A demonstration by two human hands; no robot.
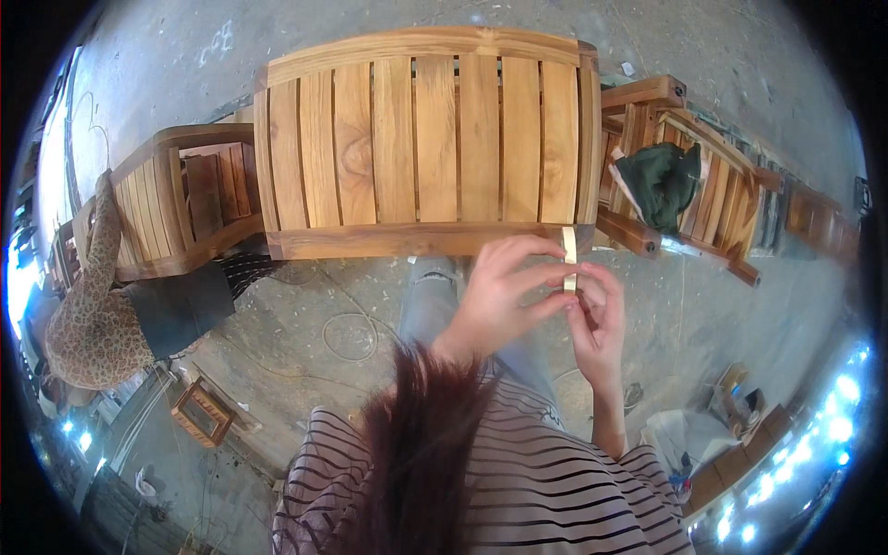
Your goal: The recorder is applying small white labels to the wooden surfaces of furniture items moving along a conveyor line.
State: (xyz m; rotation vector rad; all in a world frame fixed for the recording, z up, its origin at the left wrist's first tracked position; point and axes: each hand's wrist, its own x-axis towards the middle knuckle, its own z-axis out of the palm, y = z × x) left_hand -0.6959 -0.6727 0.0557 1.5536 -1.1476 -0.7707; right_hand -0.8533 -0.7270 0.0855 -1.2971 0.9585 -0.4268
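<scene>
Both my hands meet at the near right corner of a slatted wooden table (351, 148). Between them is a narrow, pale yellow roll of tape (570, 242), seen edge-on, so its inside is hidden. My left hand (499, 287) reaches across from the left, thumb and fingers closing on the roll. From below and to the right, my right hand (599, 319) pinches the roll's lower end with thumb and fingertips. The roll is held just over the table's front rail (398, 242).
Left, another person in a patterned garment (88, 338) bends beside slatted wooden furniture (143, 213). Right, a dark green cloth (659, 185) lies on more wooden furniture (717, 203). A small wooden frame (202, 413) and a loose cable (350, 338) lie on the concrete floor.
</scene>
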